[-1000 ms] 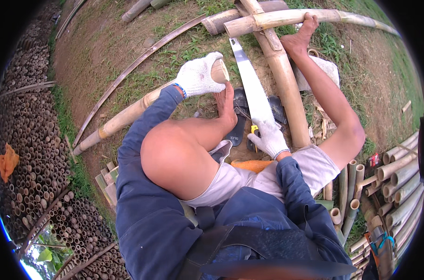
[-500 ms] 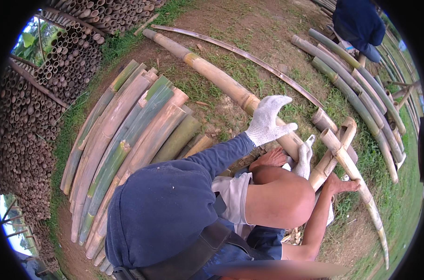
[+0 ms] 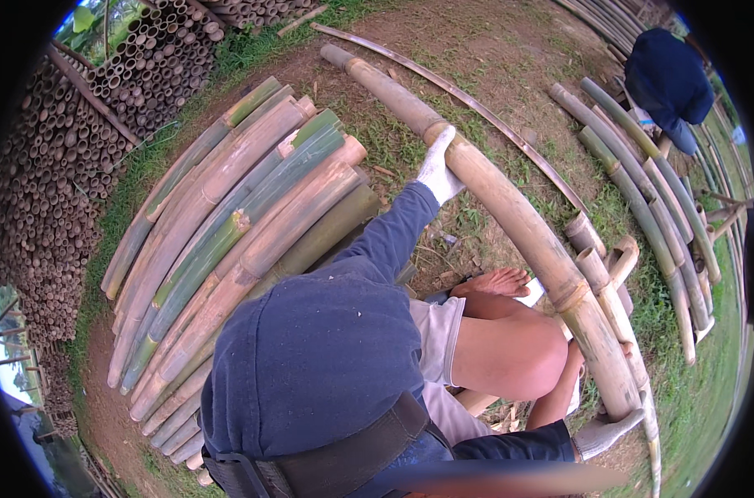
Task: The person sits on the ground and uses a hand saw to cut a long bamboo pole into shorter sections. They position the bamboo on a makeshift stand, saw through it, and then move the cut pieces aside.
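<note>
A thick tan bamboo pole (image 3: 518, 216) runs diagonally from the far ground to the right of my knee. My left hand (image 3: 439, 170), in a white work glove, grips its middle, with the thumb over the top. At its near end my right hand (image 3: 605, 433), also gloved, is closed around the butt. Beneath that part of the pole, a thinner bamboo pole (image 3: 613, 311) slants down and crosses a short bamboo piece (image 3: 623, 259). A bare hand (image 3: 574, 365), not one of my gloved ones, shows partly behind the thick pole; its fingers are mostly hidden.
Cut bamboo poles (image 3: 227, 207) lie side by side at left, before a tall stack of bamboo (image 3: 45, 191). More poles (image 3: 642, 183) lie at right near another person in dark clothes (image 3: 667, 79). A split bamboo strip (image 3: 468, 95) lies beyond the thick pole. A bare foot (image 3: 497, 282) is below.
The thick pole has shifted right and nearer, its near end passing over the thinner pole. My left hand has closed on its middle; my right hand has moved to its near end.
</note>
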The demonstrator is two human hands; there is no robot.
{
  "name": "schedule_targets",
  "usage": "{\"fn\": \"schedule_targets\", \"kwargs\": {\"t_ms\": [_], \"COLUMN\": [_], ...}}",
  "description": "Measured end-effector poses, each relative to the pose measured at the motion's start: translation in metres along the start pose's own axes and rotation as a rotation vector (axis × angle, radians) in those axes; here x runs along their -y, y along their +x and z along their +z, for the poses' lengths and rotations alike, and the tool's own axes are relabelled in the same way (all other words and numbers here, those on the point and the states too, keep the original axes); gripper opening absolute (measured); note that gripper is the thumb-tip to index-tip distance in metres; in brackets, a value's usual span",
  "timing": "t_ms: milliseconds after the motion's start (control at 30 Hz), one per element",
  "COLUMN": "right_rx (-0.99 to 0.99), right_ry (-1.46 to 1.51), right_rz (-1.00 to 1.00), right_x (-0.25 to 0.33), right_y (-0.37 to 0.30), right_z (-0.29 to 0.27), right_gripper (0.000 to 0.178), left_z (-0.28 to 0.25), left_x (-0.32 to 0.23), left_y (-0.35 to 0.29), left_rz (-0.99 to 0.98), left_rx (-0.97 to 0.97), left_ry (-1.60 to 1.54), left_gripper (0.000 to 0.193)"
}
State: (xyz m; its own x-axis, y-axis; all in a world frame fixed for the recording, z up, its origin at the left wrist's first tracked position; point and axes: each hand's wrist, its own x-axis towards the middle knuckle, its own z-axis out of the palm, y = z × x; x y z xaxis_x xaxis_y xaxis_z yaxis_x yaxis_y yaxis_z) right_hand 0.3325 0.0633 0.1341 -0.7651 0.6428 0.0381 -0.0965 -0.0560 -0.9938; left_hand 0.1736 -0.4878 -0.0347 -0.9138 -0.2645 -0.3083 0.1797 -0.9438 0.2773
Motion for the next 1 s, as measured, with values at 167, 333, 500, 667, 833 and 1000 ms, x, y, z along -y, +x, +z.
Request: {"fn": "schedule_targets", "kwargs": {"t_ms": [167,333,500,667,833,1000], "right_rx": [-0.153,-0.051,0.056,0.374,0.822,1.220], "right_ry": [0.027,0.034,0.024,0.023,-0.239,-0.304], "right_rz": [-0.026,-0.136,-0.237,-0.173,-0.210,-0.210], "right_x": [0.002,0.011,0.050,0.074,0.064,0.071], "right_y": [0.029,0.052,0.080,0.091,0.046,-0.092], "right_z": [-0.055,-0.058,0.026,0.166,0.343,0.468], "right_gripper": [0.085,0.089,0.079,0.083,0.079,0.060], "left_z": [0.012,0.055,0.090,0.064,-0.005,-0.072], "left_x": [0.040,0.016,-0.057,-0.160,-0.270,-0.352], "left_y": [-0.044,-0.079,-0.128,-0.191,-0.266,-0.341], "left_rz": [-0.072,0.088,0.368,0.637,0.959,1.318], "left_rx": [0.073,0.192,0.248,0.150,-0.017,-0.253], "left_ry": [0.014,-0.070,-0.133,-0.172,-0.093,-0.118], "left_gripper": [0.080,0.065,0.050,0.058,0.059,0.049]}}
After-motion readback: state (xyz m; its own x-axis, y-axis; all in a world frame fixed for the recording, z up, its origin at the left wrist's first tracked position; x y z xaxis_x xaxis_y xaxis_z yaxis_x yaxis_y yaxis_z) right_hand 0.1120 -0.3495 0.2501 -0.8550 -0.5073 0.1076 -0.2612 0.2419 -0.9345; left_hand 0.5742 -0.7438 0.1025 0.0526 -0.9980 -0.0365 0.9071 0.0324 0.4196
